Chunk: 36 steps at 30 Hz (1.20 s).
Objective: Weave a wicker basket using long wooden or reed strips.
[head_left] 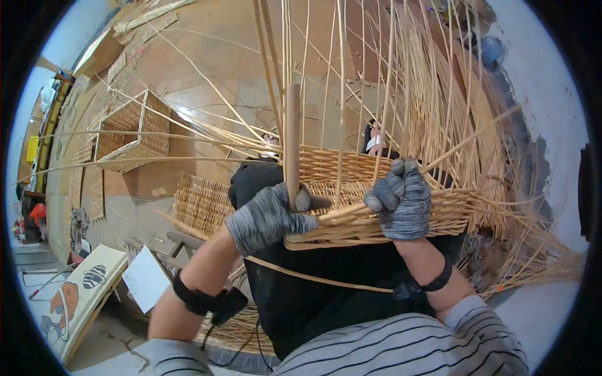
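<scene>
A partly woven willow basket (332, 166) rests on my lap, with long pale upright rods (342, 88) rising from it and a thick wooden post (292, 119) at its left corner. My gloved left hand (266, 216) is closed at that corner beside the post's foot, its thumb along the near rim and some fingertips curled inside. My gloved right hand (398, 200) grips pale willow rods (348, 212) along the near wall, its fingers folded over them. Parts of the basket's near side are hidden by both hands.
Another woven basket (132, 135) lies left, near a woven panel (200, 203). A bundle of long rods (476, 156) fills the right side by a white wall (552, 125). A patterned board (78, 301) and a white sheet (145, 279) lie lower left. Cut offcuts litter the floor.
</scene>
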### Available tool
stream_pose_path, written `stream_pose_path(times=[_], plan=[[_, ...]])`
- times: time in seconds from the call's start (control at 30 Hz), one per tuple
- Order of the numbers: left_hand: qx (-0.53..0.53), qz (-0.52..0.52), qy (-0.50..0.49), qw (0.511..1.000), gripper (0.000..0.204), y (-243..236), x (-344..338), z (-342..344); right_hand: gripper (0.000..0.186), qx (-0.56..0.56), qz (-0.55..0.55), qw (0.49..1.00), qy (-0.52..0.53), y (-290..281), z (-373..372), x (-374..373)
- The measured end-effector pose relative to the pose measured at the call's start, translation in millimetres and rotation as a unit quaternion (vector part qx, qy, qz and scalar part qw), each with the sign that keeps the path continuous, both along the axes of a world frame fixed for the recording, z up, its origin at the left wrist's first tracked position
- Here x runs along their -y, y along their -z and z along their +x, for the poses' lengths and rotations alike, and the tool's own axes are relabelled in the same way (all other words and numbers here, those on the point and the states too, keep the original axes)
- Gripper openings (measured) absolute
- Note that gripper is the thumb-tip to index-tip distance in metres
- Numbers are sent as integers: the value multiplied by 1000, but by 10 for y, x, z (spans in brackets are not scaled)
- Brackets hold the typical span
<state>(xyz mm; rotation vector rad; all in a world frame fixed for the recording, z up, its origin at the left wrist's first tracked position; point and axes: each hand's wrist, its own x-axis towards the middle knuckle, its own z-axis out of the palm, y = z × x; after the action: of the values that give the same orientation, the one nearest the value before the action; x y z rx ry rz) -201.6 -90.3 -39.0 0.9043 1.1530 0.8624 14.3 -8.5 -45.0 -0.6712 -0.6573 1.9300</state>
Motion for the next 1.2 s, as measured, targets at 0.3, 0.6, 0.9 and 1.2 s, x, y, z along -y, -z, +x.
stream_pose_path(times=[0.3, 0.6, 0.9, 1.2], plan=[[-164, -29, -36, 985, 32, -41, -11, 169, 19, 262, 25, 962, -68, -26, -138, 321], [-217, 34, -59, 974, 38, 75, 20, 146, 28, 364, 160, 917, -29, -24, -272, 459], [-131, -1, -120, 984, 29, 111, 99, 132, 29, 348, 234, 906, 60, 78, -455, 568], [-224, -2, -176, 959, 31, 351, 57, 74, 20, 459, 299, 837, 11, 157, -648, 437]])
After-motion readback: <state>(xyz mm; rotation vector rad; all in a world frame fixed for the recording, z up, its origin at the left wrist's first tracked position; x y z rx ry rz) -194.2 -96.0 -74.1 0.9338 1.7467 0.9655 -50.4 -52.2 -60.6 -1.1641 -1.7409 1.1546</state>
